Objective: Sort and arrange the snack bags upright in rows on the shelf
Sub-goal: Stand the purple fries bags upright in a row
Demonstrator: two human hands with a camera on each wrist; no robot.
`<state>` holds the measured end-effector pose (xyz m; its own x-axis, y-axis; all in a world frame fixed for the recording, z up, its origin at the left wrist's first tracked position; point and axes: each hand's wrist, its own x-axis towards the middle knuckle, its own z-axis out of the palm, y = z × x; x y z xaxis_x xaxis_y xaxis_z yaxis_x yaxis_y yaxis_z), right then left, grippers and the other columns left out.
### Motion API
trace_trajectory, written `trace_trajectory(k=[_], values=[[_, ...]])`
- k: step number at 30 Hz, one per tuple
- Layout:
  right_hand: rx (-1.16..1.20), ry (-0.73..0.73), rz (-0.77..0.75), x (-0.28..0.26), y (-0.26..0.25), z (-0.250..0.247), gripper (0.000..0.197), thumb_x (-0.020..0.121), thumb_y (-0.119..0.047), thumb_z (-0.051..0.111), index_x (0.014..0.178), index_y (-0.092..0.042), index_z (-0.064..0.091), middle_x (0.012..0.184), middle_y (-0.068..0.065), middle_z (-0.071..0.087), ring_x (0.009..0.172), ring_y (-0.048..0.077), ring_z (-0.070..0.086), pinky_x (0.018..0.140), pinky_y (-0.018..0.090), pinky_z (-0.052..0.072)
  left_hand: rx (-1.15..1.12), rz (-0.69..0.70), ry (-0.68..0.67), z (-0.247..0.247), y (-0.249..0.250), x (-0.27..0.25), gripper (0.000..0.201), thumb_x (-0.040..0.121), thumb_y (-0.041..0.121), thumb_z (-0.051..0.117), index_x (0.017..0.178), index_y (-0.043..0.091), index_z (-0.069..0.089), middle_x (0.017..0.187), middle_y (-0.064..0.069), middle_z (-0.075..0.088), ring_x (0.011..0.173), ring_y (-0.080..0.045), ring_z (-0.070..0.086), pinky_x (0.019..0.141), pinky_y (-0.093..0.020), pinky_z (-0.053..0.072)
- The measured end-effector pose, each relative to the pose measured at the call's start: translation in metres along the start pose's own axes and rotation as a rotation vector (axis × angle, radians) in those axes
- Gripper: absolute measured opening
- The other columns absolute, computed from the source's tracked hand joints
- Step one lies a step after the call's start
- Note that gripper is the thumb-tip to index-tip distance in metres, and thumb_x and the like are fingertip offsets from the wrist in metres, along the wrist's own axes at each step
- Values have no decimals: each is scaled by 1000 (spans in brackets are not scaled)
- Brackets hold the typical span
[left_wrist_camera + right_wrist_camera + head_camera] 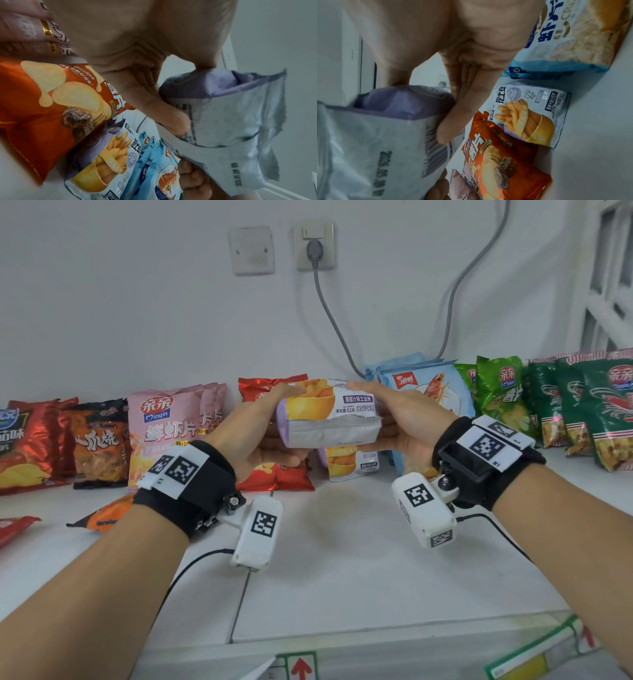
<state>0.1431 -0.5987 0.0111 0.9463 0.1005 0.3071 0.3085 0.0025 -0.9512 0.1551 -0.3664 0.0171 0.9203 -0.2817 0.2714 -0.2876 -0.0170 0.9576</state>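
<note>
Both hands hold a purple and white fries bag (pixel 329 414) in the air above the white shelf (pixel 359 559). My left hand (pixel 255 433) grips its left end, thumb on top, fingers beneath. My right hand (pixel 404 419) grips the right end the same way. The bag lies tipped, its grey bottom seam toward me; its printed grey back (pixel 228 121) (pixel 368 135) shows in both wrist views. Directly below stands a second fries bag (pixel 349 462) (pixel 106 159) (pixel 530 115), next to a red chips bag (pixel 277 474) (pixel 42 101) (pixel 501 162).
Bags lean in a row against the back wall: red (pixel 27 443), dark orange (pixel 99 440), pink (pixel 171 426), light blue prawn (pixel 435 392), light green (pixel 500 395), dark green (pixel 603 409). An orange bag (pixel 102 513) and a red one (pixel 13 527) lie flat at left. A grey cable (pixel 329 316) hangs from the socket.
</note>
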Motion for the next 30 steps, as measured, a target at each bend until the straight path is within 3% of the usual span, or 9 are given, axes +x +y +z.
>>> trace_trajectory(k=[5, 10, 12, 14, 16, 18, 21, 25, 30], values=[[-27, 3, -2, -1, -1, 0, 34, 71, -54, 84, 78, -20, 86, 90, 14, 81, 70, 21, 78, 58, 29, 61, 47, 2, 22, -2, -2, 2, 37, 87, 49, 72, 75, 17, 84, 71, -12, 74, 56, -22, 69, 48, -28, 57], [-57, -19, -88, 0, 0, -5, 18, 82, -29, 85, 81, -11, 84, 97, 13, 81, 88, 24, 79, 70, 27, 62, -1, 135, 1, -3, -5, 6, 19, 95, 20, 71, 82, 13, 83, 90, -5, 81, 75, -15, 78, 62, -23, 60], [-144, -25, -155, -1, 0, -6, 26, 82, -21, 84, 103, -7, 79, 104, 10, 81, 99, 25, 77, 85, 32, 62, 40, 229, 13, -4, -4, 4, 11, 93, 5, 72, 101, 10, 78, 99, -9, 81, 90, -24, 78, 75, -32, 63], [-280, -7, -253, -2, 0, -7, 41, 77, -15, 88, 116, -8, 75, 110, 4, 80, 107, 21, 75, 98, 36, 57, 109, 321, 21, -5, -4, 2, 35, 86, -7, 74, 119, 4, 68, 112, -16, 77, 101, -35, 74, 86, -48, 62], [-354, 7, -358, -3, -1, -6, 49, 74, -4, 90, 119, -10, 72, 112, 0, 79, 109, 13, 73, 100, 32, 56, 163, 403, -1, -4, -2, -1, 53, 79, -15, 78, 125, 2, 59, 119, -20, 73, 108, -38, 70, 87, -55, 60], [-341, -5, -442, -3, 0, -7, 53, 71, 11, 87, 115, -11, 67, 107, -4, 77, 103, 3, 72, 93, 24, 57, 247, 489, -45, -2, -1, -2, 58, 72, -14, 84, 120, 4, 55, 120, -16, 69, 111, -33, 68, 91, -52, 58], [-391, 0, -575, -1, 0, -7, 55, 70, 18, 84, 112, -8, 61, 105, -4, 69, 95, -4, 68, 87, 20, 56, 371, 600, -68, -2, 1, -3, 54, 75, -14, 83, 109, 11, 49, 107, -2, 59, 98, -19, 59, 85, -46, 53], [-423, 47, -708, 1, 2, -4, 51, 71, 13, 86, 113, -3, 61, 106, 0, 69, 101, 3, 68, 91, 19, 52, 423, 694, -61, -2, 4, -4, 49, 77, -19, 79, 112, -3, 48, 107, -5, 59, 98, -16, 60, 88, -47, 54], [-440, 76, -752, 1, 0, -4, 48, 74, 12, 86, 114, -2, 62, 106, -4, 70, 104, 3, 69, 95, 25, 54, 416, 728, -14, 2, 5, -4, 51, 76, -19, 80, 111, 0, 49, 110, -11, 60, 100, -17, 60, 88, -36, 53]])
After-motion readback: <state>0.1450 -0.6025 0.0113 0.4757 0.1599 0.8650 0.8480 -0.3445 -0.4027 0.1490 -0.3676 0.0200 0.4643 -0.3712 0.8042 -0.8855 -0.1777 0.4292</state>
